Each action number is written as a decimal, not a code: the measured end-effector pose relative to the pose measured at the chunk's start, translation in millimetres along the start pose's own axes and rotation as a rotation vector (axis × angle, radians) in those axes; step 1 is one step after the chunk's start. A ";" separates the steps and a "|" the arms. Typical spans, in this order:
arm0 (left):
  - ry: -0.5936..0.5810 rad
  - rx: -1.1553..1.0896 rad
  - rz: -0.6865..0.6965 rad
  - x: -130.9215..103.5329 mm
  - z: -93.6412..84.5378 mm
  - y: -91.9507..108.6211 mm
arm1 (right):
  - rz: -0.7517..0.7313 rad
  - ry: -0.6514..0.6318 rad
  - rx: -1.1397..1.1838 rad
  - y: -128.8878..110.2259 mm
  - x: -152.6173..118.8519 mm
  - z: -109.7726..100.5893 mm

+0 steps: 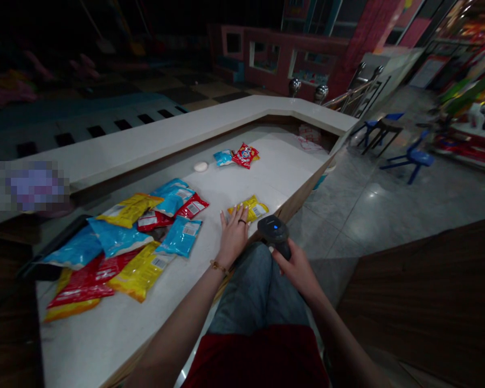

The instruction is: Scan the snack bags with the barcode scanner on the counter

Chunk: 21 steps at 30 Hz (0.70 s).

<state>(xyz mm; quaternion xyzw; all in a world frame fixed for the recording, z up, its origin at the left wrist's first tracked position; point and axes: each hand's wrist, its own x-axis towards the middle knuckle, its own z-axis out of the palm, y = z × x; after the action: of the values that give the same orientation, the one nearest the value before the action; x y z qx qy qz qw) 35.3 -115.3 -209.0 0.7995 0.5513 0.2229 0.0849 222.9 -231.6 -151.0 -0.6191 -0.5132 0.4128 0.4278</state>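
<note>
My right hand (297, 265) is wrapped round the handle of a dark barcode scanner (273, 228) with a small blue light on top. The scanner is just right of a yellow snack bag (257, 208) that lies near the counter's front edge, its barcode facing up. Resting with fingers stretched across the left part of that bag is my left hand (234, 231), which wears a ring and a bracelet. To the left is a pile of blue, red and yellow snack bags; a blue bag (181, 236) with a white label lies on its near side.
Farther along the white counter (242, 188) lie a red snack bag (246, 155), a small blue bag (223, 157) and a round white object (201, 167). A raised ledge (165, 132) runs behind. Blue chairs (416, 156) stand on the floor at right.
</note>
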 end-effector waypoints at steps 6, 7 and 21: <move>-0.010 0.027 0.006 -0.6 -1.6 2.0 | -0.014 -0.001 -0.019 0.3 2.2 -3.0; -0.009 0.028 0.010 -0.8 -1.8 2.1 | -0.014 -0.005 -0.026 0.2 2.3 -3.5; -0.022 0.057 -0.027 -1.1 -0.9 2.6 | -0.025 0.013 -0.100 -6.6 -3.4 -7.4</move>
<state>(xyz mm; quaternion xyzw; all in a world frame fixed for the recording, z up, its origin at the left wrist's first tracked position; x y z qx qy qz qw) 36.7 -117.4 -207.4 0.7964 0.5673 0.1971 0.0711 227.6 -235.1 -142.3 -0.6358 -0.5380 0.3772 0.4050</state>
